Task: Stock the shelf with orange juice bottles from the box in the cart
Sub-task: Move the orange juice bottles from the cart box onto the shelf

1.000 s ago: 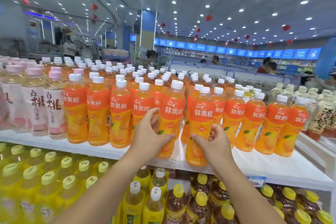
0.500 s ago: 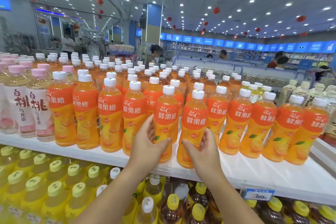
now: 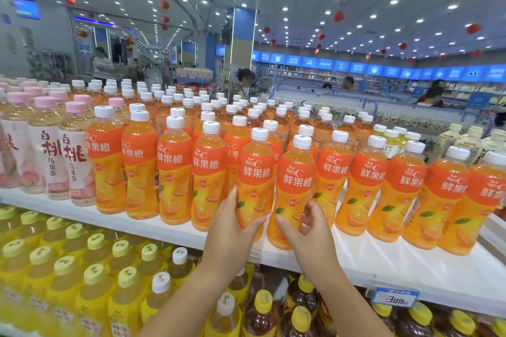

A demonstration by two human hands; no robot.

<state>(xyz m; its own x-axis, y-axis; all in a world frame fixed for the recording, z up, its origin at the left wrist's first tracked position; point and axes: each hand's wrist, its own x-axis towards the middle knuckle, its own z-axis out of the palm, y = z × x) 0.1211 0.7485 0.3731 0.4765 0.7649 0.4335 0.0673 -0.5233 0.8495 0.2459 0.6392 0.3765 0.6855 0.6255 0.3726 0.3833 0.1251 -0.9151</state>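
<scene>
Left hand (image 3: 232, 227) wrapped around lower body of one orange juice bottle (image 3: 254, 183); right hand (image 3: 306, 224) clamped likewise on its neighbour (image 3: 294, 191). Both bottles upright at shelf (image 3: 383, 260) front edge, directly ahead of palms, touching side by side. Likely next: push straight back.

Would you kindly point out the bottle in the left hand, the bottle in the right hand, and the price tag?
Left-hand orange juice bottle (image 3: 256, 172): head view, on its orange label.
Right-hand orange juice bottle (image 3: 295, 180): head view, on its orange label.
Price tag (image 3: 395, 299): head view, on its printed face.
</scene>
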